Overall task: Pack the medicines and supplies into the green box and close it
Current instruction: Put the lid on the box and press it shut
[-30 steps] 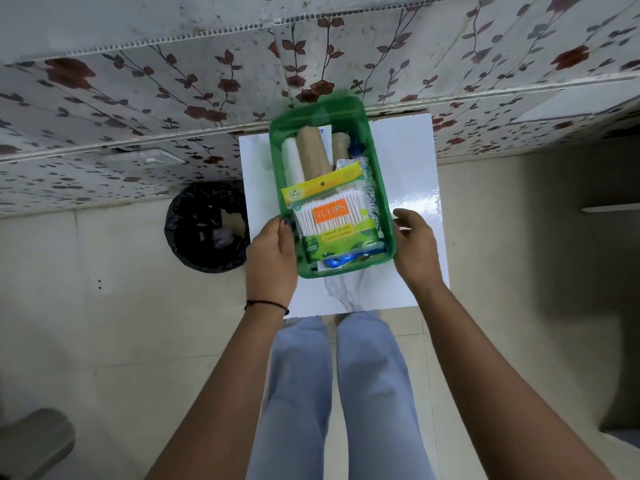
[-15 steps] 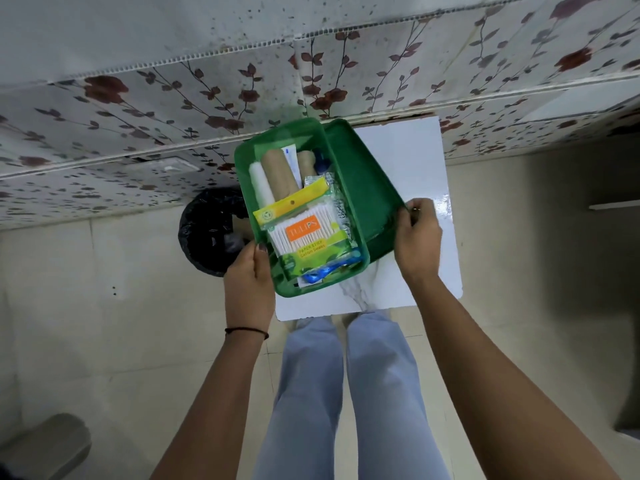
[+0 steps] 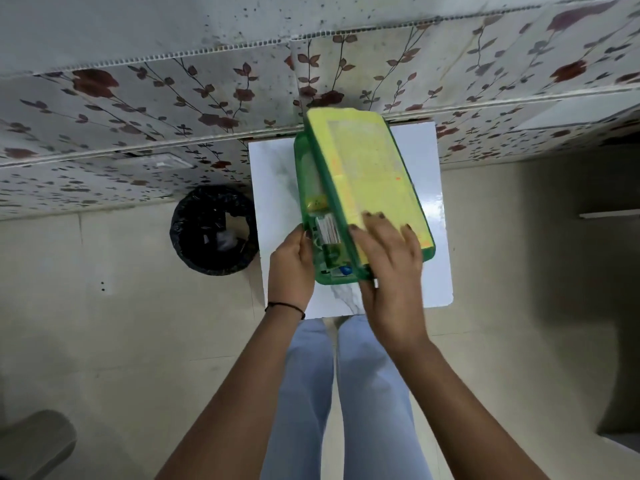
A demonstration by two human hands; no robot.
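The green box (image 3: pixel 332 278) sits on a small white table (image 3: pixel 273 188), its left strip still uncovered. Its lid (image 3: pixel 367 174), green-rimmed with a yellow-green top, lies tilted over most of the box. Through the gap I see the cotton-swab pack (image 3: pixel 327 230) and a blue item (image 3: pixel 345 270) inside. My left hand (image 3: pixel 291 265) grips the box's near left side. My right hand (image 3: pixel 388 261) lies on the lid's near end, fingers spread on top and thumb under the rim.
A black-lined waste bin (image 3: pixel 213 230) stands on the floor left of the table. A floral-patterned wall (image 3: pixel 173 98) rises behind the table. My legs in light blue trousers (image 3: pixel 346 393) are below the table's near edge.
The lid, which lay open to the box's right, has been swung over the box by my right hand. The box shifted slightly on the table; my left hand kept its hold.
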